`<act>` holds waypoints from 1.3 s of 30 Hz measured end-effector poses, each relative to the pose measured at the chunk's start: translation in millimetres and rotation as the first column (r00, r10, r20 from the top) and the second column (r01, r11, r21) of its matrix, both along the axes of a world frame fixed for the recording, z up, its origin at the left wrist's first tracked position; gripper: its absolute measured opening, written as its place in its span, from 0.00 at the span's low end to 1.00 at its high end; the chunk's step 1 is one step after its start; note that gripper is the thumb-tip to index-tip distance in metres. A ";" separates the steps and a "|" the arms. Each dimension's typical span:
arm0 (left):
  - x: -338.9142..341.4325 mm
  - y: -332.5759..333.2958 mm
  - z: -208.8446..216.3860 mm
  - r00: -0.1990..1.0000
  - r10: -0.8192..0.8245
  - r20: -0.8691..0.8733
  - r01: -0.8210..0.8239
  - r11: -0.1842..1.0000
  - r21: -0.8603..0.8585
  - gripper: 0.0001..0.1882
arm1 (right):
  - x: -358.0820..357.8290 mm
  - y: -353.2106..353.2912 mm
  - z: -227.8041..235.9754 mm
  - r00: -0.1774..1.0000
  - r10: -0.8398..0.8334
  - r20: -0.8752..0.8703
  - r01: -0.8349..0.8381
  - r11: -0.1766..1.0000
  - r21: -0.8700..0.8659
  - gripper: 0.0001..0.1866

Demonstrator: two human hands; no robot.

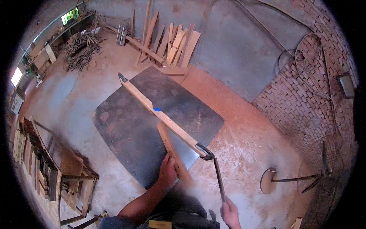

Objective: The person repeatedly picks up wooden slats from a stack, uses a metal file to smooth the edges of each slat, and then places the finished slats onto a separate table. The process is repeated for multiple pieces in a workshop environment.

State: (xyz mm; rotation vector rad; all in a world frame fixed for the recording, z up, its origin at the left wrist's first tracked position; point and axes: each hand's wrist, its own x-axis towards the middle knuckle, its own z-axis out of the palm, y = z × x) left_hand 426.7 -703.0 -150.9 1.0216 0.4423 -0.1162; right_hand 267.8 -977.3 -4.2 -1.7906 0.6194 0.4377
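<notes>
Two hands on wood and a dark rod, centre and bottom of the frame
The left hand (pixel 168 170), at lower centre, closes on a flat, straight-edged brown board (pixel 167 140) with its fingers at the left edge, the board running above and below them; the right hand (pixel 230 213), at lower right, grips a slim dark rod (pixel 219 177), which rises to a black bracket (pixel 206 152) capping a long, pale, notched wooden beam (pixel 177 129) slanting over a smooth, smudged dark sheet (pixel 118 126) mid-frame
</notes>
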 end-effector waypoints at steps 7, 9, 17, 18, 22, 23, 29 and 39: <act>52.3 -39.8 51.7 0.994 0.011 -0.112 0.026 0.943 0.331 0.23 | 23.2 -41.2 20.5 0.976 0.204 0.071 -0.199 0.977 -0.074 0.22; 69.2 -43.3 73.0 0.987 0.024 -0.161 0.054 0.885 0.462 0.23 | 28.0 -61.9 10.9 0.971 0.233 0.058 -0.233 0.973 -0.007 0.22; 98.3 -29.2 32.7 0.964 0.028 -0.266 0.208 0.547 0.811 0.14 | 77.4 -98.3 16.9 0.815 0.548 -0.187 -0.578 0.785 -0.221 0.21; 98.1 -30.2 31.1 0.968 0.036 -0.248 0.186 0.560 0.807 0.14 | 81.9 -98.0 17.1 0.787 0.578 -0.217 -0.617 0.752 -0.232 0.21; 97.2 -40.5 42.8 0.955 0.116 -0.271 0.153 0.590 0.793 0.13 | 89.0 -96.4 7.8 0.768 0.616 -0.174 -0.640 0.749 -0.173 0.21; 97.7 -45.3 48.7 0.956 0.112 -0.272 0.167 0.555 0.815 0.14 | 93.9 -93.3 10.7 0.747 0.634 -0.200 -0.664 0.726 -0.179 0.21; 101.6 -45.9 59.1 0.936 0.073 -0.344 0.270 0.478 0.836 0.22 | 95.3 -89.6 -2.2 0.731 0.678 -0.080 -0.673 0.694 -0.255 0.20; 99.6 -33.2 37.1 0.939 0.076 -0.334 0.283 0.378 0.882 0.24 | 107.5 -74.6 7.4 0.710 0.675 -0.201 -0.701 0.652 -0.289 0.24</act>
